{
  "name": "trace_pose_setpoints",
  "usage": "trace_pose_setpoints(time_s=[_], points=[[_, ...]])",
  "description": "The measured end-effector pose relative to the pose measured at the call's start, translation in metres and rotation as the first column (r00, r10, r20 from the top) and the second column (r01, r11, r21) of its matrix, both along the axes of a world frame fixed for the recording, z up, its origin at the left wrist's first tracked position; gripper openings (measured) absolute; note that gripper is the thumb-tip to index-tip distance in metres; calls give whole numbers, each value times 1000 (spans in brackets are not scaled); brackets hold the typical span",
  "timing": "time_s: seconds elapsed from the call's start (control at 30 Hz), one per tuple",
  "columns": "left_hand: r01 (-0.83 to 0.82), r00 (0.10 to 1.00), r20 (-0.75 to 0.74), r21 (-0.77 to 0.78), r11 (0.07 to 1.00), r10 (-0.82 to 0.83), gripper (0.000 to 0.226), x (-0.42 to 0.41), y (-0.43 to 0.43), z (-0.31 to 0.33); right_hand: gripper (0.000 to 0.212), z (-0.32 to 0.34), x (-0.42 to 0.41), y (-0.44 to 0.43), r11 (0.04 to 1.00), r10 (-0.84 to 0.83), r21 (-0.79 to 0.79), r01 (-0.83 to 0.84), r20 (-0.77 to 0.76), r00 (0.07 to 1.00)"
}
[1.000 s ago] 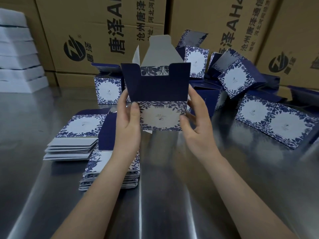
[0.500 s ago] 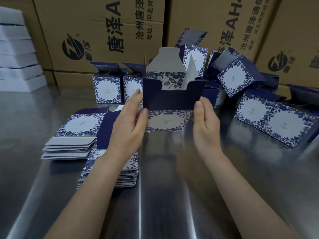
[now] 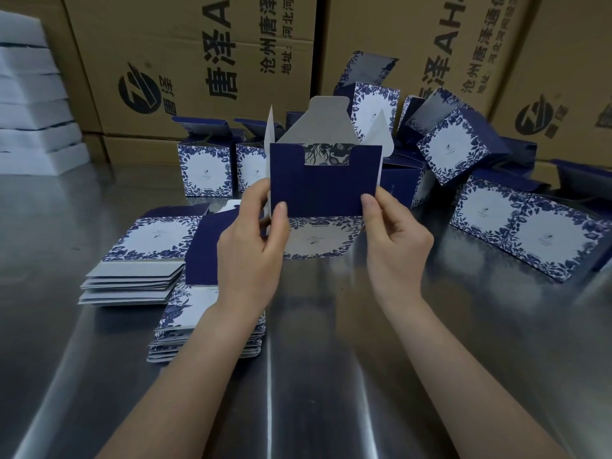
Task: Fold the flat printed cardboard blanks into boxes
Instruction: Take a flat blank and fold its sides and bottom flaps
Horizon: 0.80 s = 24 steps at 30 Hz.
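Over a shiny steel table [image 3: 298, 376], the left hand [image 3: 251, 256] and right hand [image 3: 395, 246] each pinch a side edge of a half-formed box [image 3: 323, 190], held upright with its top flaps open. Stacks of flat blanks [image 3: 139, 260] lie at the near left. Finished boxes [image 3: 205, 170] crowd the far side, against brown printed cartons [image 3: 198, 61]. White slabs [image 3: 29, 111] are piled at the far left.
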<state>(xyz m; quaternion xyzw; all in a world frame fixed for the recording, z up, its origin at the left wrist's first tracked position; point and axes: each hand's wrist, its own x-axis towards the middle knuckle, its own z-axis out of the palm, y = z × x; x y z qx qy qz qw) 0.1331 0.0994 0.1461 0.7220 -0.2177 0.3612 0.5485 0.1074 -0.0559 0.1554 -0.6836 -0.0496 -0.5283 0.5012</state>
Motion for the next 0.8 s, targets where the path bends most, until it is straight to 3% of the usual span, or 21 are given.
trace_pose_setpoints(time_s=[0.57,0.8], points=[[-222,974,61,78,972,218,45,-7,-14,0,33,-5,5,8,989,-54,136,58,-35,998],[-165,986,18,9,986,165,36,-8,-15,-3,23,-2,3,9,985,-33,168,43,-61,998]])
